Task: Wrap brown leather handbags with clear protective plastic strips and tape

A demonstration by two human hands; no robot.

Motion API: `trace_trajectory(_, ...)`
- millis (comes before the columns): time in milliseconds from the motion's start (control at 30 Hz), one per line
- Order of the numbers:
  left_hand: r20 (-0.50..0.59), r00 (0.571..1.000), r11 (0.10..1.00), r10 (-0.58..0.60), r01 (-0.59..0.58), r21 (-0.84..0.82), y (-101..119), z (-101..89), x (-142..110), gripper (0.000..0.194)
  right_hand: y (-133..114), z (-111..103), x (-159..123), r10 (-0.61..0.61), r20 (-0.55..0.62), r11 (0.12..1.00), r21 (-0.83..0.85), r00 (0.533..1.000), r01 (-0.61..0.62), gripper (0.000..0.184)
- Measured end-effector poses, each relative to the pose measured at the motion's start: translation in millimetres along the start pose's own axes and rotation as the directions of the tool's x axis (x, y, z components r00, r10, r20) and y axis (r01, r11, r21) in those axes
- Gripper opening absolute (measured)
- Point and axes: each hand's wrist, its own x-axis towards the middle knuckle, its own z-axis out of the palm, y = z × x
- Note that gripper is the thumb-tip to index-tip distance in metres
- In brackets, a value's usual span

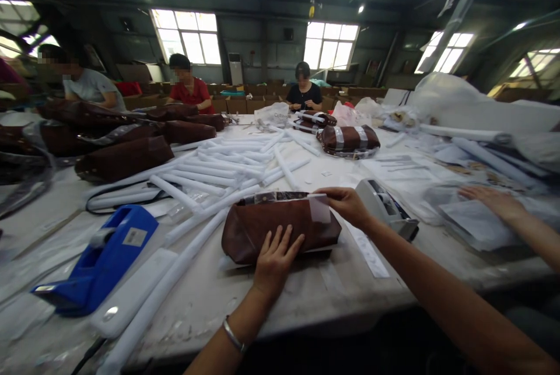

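A brown leather bag (pixel 249 229) lies on its side on the white table in front of me. My left hand (pixel 275 258) rests on its near side with the fingers spread and flat. At the bag's upper right, my right hand (pixel 347 204) pinches the edge of a whitish translucent strip (pixel 321 209) that lies against the leather. Some of the right fingers are hidden behind the strip and the bag. Just right of that hand stands a grey tape dispenser (pixel 385 209). A white printed strip (pixel 367 252) lies beneath my right forearm.
A blue tape dispenser (pixel 98 264) and a white power bank-like device (pixel 133 293) with a cable lie at left. White foam tubes (pixel 210 171) pile up behind the bag. More brown bags (pixel 125 159) stand left; a wrapped one (pixel 350 140) lies farther back. Another person's hand (pixel 494 200) touches plastic at right.
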Motion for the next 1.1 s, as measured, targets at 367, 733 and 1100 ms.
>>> trace_trajectory(367,0.043,0.999,0.999,0.023,-0.021,-0.029,-3.3,-4.7,0.9,0.058,41.2,24.2,-102.5,-0.401,0.203,0.882,-0.178,0.893,0.436,0.034)
trace_trajectory(733,0.172,0.948,0.963,0.266,-0.268,-0.014,16.4,-7.9,24.2,0.058,52.2,23.6,-124.9,-0.529,0.274,0.759,-0.270,0.803,0.592,0.039)
trace_trajectory(1100,0.119,0.963,0.970,0.243,-0.238,-0.054,16.6,4.2,20.4,0.049,37.9,26.3,-40.7,-0.125,0.011,0.805,-0.583,0.992,0.108,0.056)
